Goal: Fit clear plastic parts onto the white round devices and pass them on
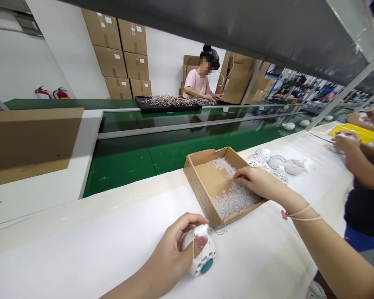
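My left hand [182, 245] is wrapped round a white rounded plastic housing [209, 249] with holes and a teal disc on its lower end. A yellow wire runs down its side, and thin pale wires stick out near its top. My right hand [252, 180] reaches into a shallow cardboard box [202, 195], its fingers pinched together at the small clear plastic pieces [233, 201]. Whatever lies between those fingertips is too small to make out. The pieces cover the box's right side and far corner, while bare cardboard shows at its left.
Several white patterned shells [277, 161] lie beyond my right hand. A green conveyor [124, 160] runs behind the white table [81, 245]. Across it, a person [201, 79] works by a black tray [168, 107] of wires. Co-workers' hands [347, 141] are at right, near a yellow tray [361, 133]. A shelf hangs overhead.
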### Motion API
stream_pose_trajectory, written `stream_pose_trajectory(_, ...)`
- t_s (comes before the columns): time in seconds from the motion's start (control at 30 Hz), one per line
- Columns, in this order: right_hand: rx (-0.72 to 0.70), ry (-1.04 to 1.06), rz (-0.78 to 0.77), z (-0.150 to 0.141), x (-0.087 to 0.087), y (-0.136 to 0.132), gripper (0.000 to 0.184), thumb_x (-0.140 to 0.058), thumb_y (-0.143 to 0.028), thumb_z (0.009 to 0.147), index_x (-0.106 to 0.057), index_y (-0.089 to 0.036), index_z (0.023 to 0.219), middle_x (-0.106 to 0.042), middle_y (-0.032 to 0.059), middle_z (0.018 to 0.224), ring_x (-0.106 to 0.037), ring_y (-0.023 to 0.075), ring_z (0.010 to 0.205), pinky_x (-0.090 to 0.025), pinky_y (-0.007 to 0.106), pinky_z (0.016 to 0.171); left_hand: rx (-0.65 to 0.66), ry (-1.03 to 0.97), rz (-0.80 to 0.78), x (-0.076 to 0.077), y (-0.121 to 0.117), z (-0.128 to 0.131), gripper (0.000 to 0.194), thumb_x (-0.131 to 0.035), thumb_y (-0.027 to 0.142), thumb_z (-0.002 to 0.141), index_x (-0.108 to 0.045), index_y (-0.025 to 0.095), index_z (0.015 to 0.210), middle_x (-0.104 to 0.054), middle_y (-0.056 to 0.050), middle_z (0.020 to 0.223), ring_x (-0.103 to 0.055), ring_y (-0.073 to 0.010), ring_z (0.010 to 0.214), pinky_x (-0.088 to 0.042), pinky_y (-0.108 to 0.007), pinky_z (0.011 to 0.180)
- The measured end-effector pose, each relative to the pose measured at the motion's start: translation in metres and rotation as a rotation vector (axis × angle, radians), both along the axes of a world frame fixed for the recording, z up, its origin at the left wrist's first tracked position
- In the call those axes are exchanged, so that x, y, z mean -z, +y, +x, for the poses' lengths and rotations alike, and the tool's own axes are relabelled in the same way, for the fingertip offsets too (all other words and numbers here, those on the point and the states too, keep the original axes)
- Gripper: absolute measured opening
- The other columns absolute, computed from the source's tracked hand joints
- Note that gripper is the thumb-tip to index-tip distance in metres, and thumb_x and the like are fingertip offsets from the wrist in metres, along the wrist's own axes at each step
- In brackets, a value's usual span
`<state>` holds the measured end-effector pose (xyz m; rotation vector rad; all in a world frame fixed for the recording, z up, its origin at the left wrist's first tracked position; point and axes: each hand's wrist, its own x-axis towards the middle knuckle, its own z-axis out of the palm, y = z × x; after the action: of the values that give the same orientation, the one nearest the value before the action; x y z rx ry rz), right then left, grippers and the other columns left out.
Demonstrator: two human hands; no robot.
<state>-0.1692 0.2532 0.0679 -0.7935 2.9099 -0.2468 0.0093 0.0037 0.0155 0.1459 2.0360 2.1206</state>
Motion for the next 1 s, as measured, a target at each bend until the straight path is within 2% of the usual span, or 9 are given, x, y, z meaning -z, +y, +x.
stream_pose_trajectory(0.1, -0.08, -0.069, 0.047, -0.007, 0.002, -0.001, 0.014, -0.059, -0.026, 0.094, -0.071, -0.017, 0.093, -0.074, 0.0032, 0.093, -0.068, 0.0169, 0.085, -0.053, 0.037, 0.083, 0.037, 0.055, -0.026, -0.001, 0.0, 0.001, 0.038, -0.061, 0.057, 0.09, -0.064, 0.025, 0.111, -0.06, -0.004, 0.106, -0.057, -0.0197, 0.094, -0.045, -0.028, 0.082)
stream_pose_trajectory(0.23, -0.127, -0.106, 0.089, -0.009, 0.011, -0.007, 0.019, -0.063, -0.034, 0.093, -0.07, -0.017, 0.089, -0.072, 0.0018, 0.088, -0.067, 0.0166, 0.083, -0.054, 0.037, 0.081, 0.007, 0.027, -0.041, -0.001, 0.001, 0.001, 0.037, -0.064, 0.057, 0.089, -0.066, 0.025, 0.108, -0.063, -0.004, 0.103, -0.058, -0.0199, 0.092, -0.045, -0.028, 0.08)
stream_pose_trajectory(0.43, -0.12, -0.072, 0.025, -0.004, 0.012, -0.007, 0.016, -0.062, -0.032, 0.092, -0.067, -0.016, 0.09, -0.07, 0.0014, 0.085, -0.065, 0.016, 0.079, -0.052, 0.036, 0.078, -0.052, -0.003, -0.058, 0.0, 0.002, 0.001, 0.038, -0.061, 0.055, 0.091, -0.066, 0.025, 0.113, -0.066, -0.006, 0.112, -0.06, -0.0235, 0.101, -0.046, -0.032, 0.087)
stream_pose_trajectory(0.57, -0.087, -0.046, -0.078, 0.007, 0.007, -0.006, 0.012, -0.059, -0.026, 0.09, -0.067, -0.017, 0.092, -0.069, -0.0005, 0.071, -0.063, 0.0145, 0.064, -0.05, 0.029, 0.063, -0.002, 0.201, -0.162, 0.001, 0.003, 0.005, 0.037, -0.038, 0.047, 0.103, -0.063, 0.032, 0.125, -0.06, -0.007, 0.112, -0.056, -0.0235, 0.104, -0.044, -0.038, 0.094)
stream_pose_trajectory(0.63, -0.087, -0.039, -0.13, 0.011, 0.006, -0.006, 0.015, -0.056, -0.026, 0.09, -0.07, -0.02, 0.091, -0.073, 0.0012, 0.074, -0.066, 0.0159, 0.066, -0.05, 0.028, 0.064, 0.036, 0.343, -0.242, 0.004, 0.004, 0.007, 0.041, -0.025, 0.043, 0.106, -0.053, 0.035, 0.136, -0.056, -0.008, 0.113, -0.052, -0.0244, 0.106, -0.044, -0.04, 0.094)
stream_pose_trajectory(0.73, -0.044, 0.012, -0.211, 0.019, 0.002, -0.006, 0.019, -0.055, -0.027, 0.09, -0.073, -0.022, 0.092, -0.076, 0.0027, 0.076, -0.068, 0.0191, 0.066, -0.051, 0.029, 0.063, 0.05, 0.487, -0.374, 0.009, 0.005, 0.009, 0.043, -0.021, 0.036, 0.106, -0.04, 0.037, 0.145, -0.053, -0.009, 0.115, -0.048, -0.026, 0.105, -0.044, -0.043, 0.093)
stream_pose_trajectory(0.87, -0.009, 0.102, -0.345, 0.053, -0.008, -0.011, 0.022, -0.056, -0.038, 0.093, -0.072, -0.023, 0.088, -0.077, 0.0032, 0.078, -0.067, 0.0183, 0.062, -0.053, 0.029, 0.059, 0.02, 0.53, -0.464, 0.013, 0.006, 0.008, 0.042, -0.025, 0.025, 0.106, -0.038, 0.035, 0.145, -0.053, -0.01, 0.115, -0.046, -0.0266, 0.105, -0.041, -0.044, 0.093)
stream_pose_trajectory(0.93, -0.075, 0.136, -0.47, 0.084, -0.011, -0.019, 0.019, -0.058, -0.038, 0.093, -0.071, -0.025, 0.089, -0.077, 0.0011, 0.081, -0.069, 0.0161, 0.066, -0.055, 0.025, 0.059, 0.003, 0.547, -0.48, 0.013, 0.007, 0.009, 0.044, -0.028, 0.02, 0.104, -0.037, 0.034, 0.145, -0.053, -0.009, 0.115, -0.046, -0.0262, 0.104, -0.041, -0.043, 0.092)
stream_pose_trajectory(1.0, -0.189, 0.166, -0.624, 0.117, -0.01, -0.03, 0.009, -0.061, -0.03, 0.093, -0.069, -0.026, 0.091, -0.076, -0.0012, 0.081, -0.071, 0.0138, 0.07, -0.057, 0.02, 0.062, -0.008, 0.558, -0.5, 0.011, 0.007, 0.01, 0.046, -0.03, 0.016, 0.103, -0.038, 0.033, 0.144, -0.054, -0.008, 0.115, -0.047, -0.0258, 0.103, -0.04, -0.043, 0.092)
